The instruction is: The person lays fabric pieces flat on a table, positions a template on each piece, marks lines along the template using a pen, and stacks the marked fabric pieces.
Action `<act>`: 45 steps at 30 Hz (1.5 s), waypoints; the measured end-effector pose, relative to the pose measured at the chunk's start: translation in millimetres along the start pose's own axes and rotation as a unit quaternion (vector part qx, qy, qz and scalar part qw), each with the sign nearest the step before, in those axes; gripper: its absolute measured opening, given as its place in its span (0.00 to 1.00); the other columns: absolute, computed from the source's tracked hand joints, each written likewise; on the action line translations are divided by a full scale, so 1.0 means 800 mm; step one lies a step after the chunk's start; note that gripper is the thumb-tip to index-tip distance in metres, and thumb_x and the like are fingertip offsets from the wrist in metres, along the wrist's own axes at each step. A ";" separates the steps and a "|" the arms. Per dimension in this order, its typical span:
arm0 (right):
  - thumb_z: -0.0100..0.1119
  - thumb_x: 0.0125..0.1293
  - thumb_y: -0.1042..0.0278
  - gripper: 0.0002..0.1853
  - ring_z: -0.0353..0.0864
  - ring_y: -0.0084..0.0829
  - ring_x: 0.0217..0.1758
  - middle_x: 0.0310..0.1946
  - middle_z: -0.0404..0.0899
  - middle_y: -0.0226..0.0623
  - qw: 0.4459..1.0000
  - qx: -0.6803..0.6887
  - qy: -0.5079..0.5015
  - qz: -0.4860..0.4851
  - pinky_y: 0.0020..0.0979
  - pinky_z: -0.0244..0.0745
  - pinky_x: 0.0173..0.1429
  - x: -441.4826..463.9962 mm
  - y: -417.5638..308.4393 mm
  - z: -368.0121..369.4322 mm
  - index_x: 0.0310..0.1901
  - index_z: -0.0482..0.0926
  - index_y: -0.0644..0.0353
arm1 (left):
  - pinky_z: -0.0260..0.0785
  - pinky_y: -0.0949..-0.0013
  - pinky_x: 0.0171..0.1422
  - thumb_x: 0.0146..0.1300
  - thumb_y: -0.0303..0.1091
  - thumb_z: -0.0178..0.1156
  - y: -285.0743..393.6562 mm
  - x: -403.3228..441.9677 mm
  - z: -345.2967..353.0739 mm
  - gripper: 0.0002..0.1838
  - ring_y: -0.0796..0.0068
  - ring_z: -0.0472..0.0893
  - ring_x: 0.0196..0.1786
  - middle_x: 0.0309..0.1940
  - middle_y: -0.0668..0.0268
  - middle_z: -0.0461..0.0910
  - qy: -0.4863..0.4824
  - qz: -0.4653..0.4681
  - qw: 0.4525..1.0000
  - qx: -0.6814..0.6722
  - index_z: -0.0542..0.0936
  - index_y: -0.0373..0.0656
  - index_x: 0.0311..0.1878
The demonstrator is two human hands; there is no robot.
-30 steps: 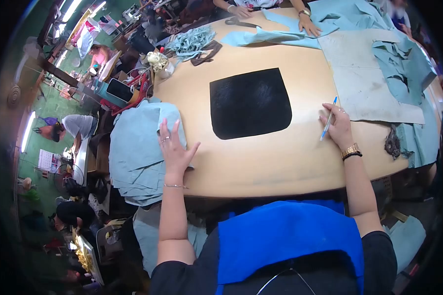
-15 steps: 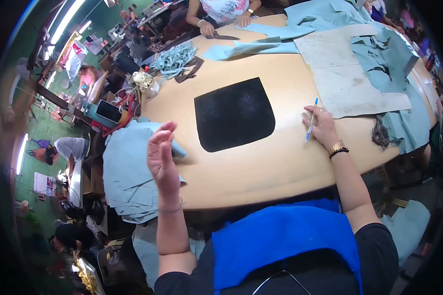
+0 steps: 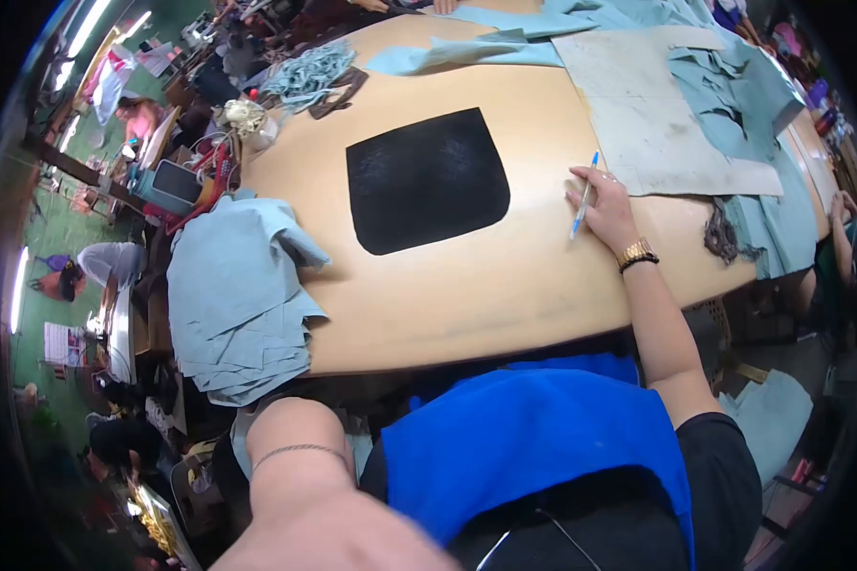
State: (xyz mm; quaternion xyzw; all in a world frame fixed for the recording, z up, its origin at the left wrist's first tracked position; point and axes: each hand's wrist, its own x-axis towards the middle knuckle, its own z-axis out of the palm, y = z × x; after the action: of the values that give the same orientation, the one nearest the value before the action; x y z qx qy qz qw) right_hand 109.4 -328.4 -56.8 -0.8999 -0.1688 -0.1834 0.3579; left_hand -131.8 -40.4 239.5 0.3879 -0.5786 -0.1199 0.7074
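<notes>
Pinching the pen (image 3: 582, 207) mid-barrel with your right hand (image 3: 604, 202), right of the black panel (image 3: 428, 183), works since it's likely light and stiff, but can't tell the grip of your left hand (image 3: 338, 541).

On a tan tabletop (image 3: 448, 300), a black panel (image 3: 428, 181) (rounded at its near corners) is flanked by stacked pale-blue pieces (image 3: 233, 285) at left and a whitish sheet (image 3: 638, 114) at right.

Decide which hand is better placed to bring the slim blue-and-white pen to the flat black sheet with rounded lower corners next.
Probably the right hand: it holds the pen over the pale tabletop, near the sheet. The left hand is in the near foreground, away from the sheet.
</notes>
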 end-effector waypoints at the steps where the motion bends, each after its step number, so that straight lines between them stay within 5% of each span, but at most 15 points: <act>1: 0.68 0.57 0.65 0.19 0.80 0.42 0.49 0.43 0.83 0.41 1.000 0.000 0.003 -0.003 0.40 0.73 0.55 0.001 0.001 0.001 0.50 0.80 0.58 | 0.63 0.57 0.48 0.68 0.42 0.53 0.001 0.001 0.000 0.14 0.62 0.74 0.45 0.46 0.61 0.71 -0.002 -0.001 1.000 0.000 0.74 0.41 0.47; 11: 0.68 0.56 0.67 0.19 0.80 0.43 0.50 0.45 0.83 0.44 0.999 0.028 0.000 0.024 0.38 0.74 0.56 0.003 -0.003 0.001 0.50 0.81 0.59 | 0.66 0.65 0.32 0.66 0.33 0.53 0.032 -0.010 -0.004 0.08 0.66 0.74 0.32 0.32 0.63 0.72 -0.085 -0.027 0.995 -0.033 0.75 0.39 0.37; 13: 0.69 0.56 0.67 0.19 0.80 0.43 0.51 0.45 0.83 0.44 0.999 0.032 -0.002 0.031 0.38 0.74 0.56 0.003 -0.006 -0.001 0.50 0.81 0.59 | 0.69 0.62 0.32 0.63 0.30 0.56 0.002 -0.035 -0.061 0.07 0.59 0.75 0.29 0.30 0.58 0.73 -0.124 -0.086 0.985 -0.086 0.75 0.35 0.36; 15: 0.69 0.56 0.68 0.19 0.80 0.43 0.50 0.45 0.83 0.45 0.998 0.035 -0.013 0.040 0.38 0.74 0.56 0.004 -0.009 -0.004 0.50 0.81 0.60 | 0.74 0.61 0.37 0.57 0.31 0.64 0.000 -0.085 -0.118 0.17 0.57 0.77 0.33 0.36 0.53 0.76 0.000 -0.267 0.952 0.149 0.76 0.33 0.47; 16: 0.69 0.56 0.68 0.19 0.80 0.43 0.50 0.45 0.83 0.45 0.998 0.033 -0.018 0.045 0.38 0.74 0.56 0.004 -0.009 -0.004 0.50 0.81 0.60 | 0.74 0.62 0.41 0.55 0.33 0.66 0.000 -0.111 -0.139 0.23 0.60 0.78 0.37 0.40 0.53 0.77 0.120 -0.340 0.861 0.360 0.76 0.34 0.53; 18: 0.69 0.56 0.68 0.19 0.80 0.43 0.50 0.45 0.83 0.44 0.999 0.038 -0.008 0.036 0.38 0.74 0.56 0.004 -0.005 -0.001 0.50 0.80 0.60 | 0.74 0.64 0.49 0.52 0.38 0.70 -0.017 -0.156 -0.175 0.32 0.63 0.79 0.43 0.47 0.54 0.77 0.303 -0.491 0.586 0.569 0.75 0.36 0.59; 21: 0.68 0.56 0.67 0.19 0.80 0.44 0.49 0.44 0.83 0.44 0.999 0.030 0.005 0.018 0.39 0.74 0.56 0.002 -0.008 0.001 0.50 0.80 0.61 | 0.73 0.61 0.51 0.50 0.43 0.72 -0.041 -0.290 -0.221 0.32 0.58 0.79 0.46 0.50 0.53 0.77 0.293 -0.438 0.285 0.801 0.75 0.38 0.57; 26: 0.68 0.56 0.67 0.19 0.80 0.44 0.50 0.46 0.83 0.44 0.998 0.039 -0.014 0.042 0.39 0.73 0.56 0.004 -0.007 -0.003 0.50 0.80 0.61 | 0.72 0.62 0.44 0.54 0.43 0.70 -0.035 -0.350 -0.241 0.19 0.61 0.81 0.40 0.40 0.60 0.82 0.411 -0.538 0.281 0.680 0.80 0.43 0.45; 29: 0.68 0.56 0.68 0.19 0.80 0.44 0.50 0.46 0.83 0.44 0.998 0.044 -0.006 0.033 0.39 0.74 0.56 0.004 -0.008 -0.003 0.49 0.81 0.61 | 0.72 0.63 0.39 0.58 0.42 0.68 -0.019 -0.374 -0.252 0.13 0.65 0.82 0.34 0.32 0.61 0.82 0.487 -0.487 0.338 0.642 0.80 0.43 0.39; 30: 0.68 0.55 0.68 0.19 0.81 0.44 0.50 0.46 0.83 0.44 0.998 0.043 -0.004 0.034 0.39 0.74 0.56 0.003 -0.008 -0.002 0.49 0.81 0.61 | 0.70 0.63 0.36 0.63 0.42 0.64 -0.015 -0.377 -0.254 0.14 0.67 0.78 0.28 0.25 0.61 0.79 0.523 -0.430 0.378 0.632 0.77 0.39 0.36; 33: 0.69 0.55 0.69 0.19 0.81 0.44 0.50 0.46 0.83 0.44 0.999 0.037 -0.003 0.033 0.39 0.75 0.56 0.004 -0.005 0.000 0.49 0.81 0.61 | 0.69 0.65 0.39 0.69 0.40 0.58 0.020 -0.370 -0.274 0.14 0.71 0.74 0.30 0.27 0.62 0.77 0.556 -0.330 0.376 0.664 0.74 0.37 0.37; 37: 0.69 0.55 0.69 0.18 0.82 0.43 0.50 0.46 0.83 0.45 0.999 0.042 0.008 0.026 0.38 0.76 0.56 0.003 -0.007 0.005 0.49 0.81 0.61 | 0.64 0.69 0.52 0.75 0.41 0.51 0.064 -0.325 -0.320 0.13 0.76 0.69 0.41 0.37 0.65 0.72 0.619 -0.141 0.406 0.657 0.72 0.38 0.43; 41: 0.70 0.56 0.67 0.18 0.82 0.43 0.49 0.44 0.84 0.46 0.997 0.063 0.022 0.043 0.38 0.76 0.56 0.001 0.000 0.009 0.47 0.81 0.62 | 0.64 0.71 0.50 0.74 0.41 0.52 0.087 -0.237 -0.355 0.14 0.78 0.70 0.40 0.35 0.66 0.72 0.570 -0.069 0.418 0.704 0.74 0.38 0.41; 43: 0.70 0.57 0.67 0.18 0.82 0.41 0.48 0.44 0.83 0.46 0.997 0.063 0.018 0.044 0.36 0.76 0.55 0.002 0.000 0.008 0.48 0.81 0.64 | 0.68 0.71 0.40 0.72 0.41 0.55 0.079 -0.192 -0.357 0.14 0.78 0.73 0.34 0.31 0.67 0.77 0.514 -0.054 0.447 0.730 0.77 0.37 0.40; 45: 0.70 0.58 0.68 0.19 0.82 0.36 0.48 0.43 0.83 0.45 0.997 0.059 0.005 0.046 0.33 0.76 0.54 0.000 0.003 0.010 0.50 0.80 0.65 | 0.68 0.72 0.38 0.68 0.39 0.60 0.071 -0.181 -0.366 0.12 0.81 0.74 0.32 0.27 0.68 0.77 0.394 -0.243 0.526 0.713 0.78 0.37 0.38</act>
State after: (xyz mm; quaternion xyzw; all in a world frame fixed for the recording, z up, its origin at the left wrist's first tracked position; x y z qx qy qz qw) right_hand 112.3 -324.7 -63.5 -0.8831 -0.1364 -0.1612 0.4190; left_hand 75.9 207.1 165.1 0.8966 -0.0170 0.3304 0.2945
